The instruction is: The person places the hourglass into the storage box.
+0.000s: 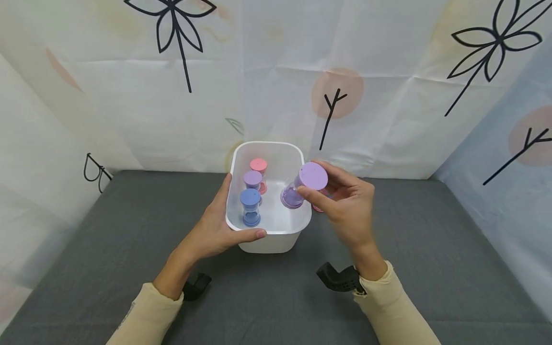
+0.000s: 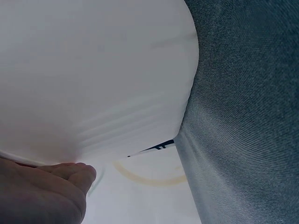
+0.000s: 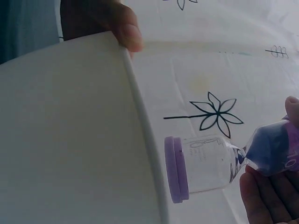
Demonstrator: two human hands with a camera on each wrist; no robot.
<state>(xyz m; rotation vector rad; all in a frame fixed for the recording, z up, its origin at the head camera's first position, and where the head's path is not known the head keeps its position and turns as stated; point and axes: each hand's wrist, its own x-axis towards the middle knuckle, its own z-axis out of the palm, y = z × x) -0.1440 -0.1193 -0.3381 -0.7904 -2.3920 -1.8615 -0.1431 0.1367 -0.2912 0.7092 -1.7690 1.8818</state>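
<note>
My right hand (image 1: 350,206) pinches a large purple-capped sand timer (image 1: 312,176) by its upper end, tilted over the right rim of a white plastic bin (image 1: 269,243). In the right wrist view its clear lower bulb (image 3: 205,163) looks empty, with dark sand at the gripped end. My left hand (image 1: 211,225) grips the bin at its near left corner, thumb over the rim and fingers along the outer wall. Inside, along the left side, stand a pink sand timer (image 1: 258,165), a purple sand timer (image 1: 252,178) and a blue sand timer (image 1: 250,197).
A pink-based object (image 1: 318,209) stands on the table right of the bin, mostly hidden behind my right hand. Grey cloth covers the table (image 1: 431,268). White printed fabric (image 1: 276,96) hangs behind and at both sides.
</note>
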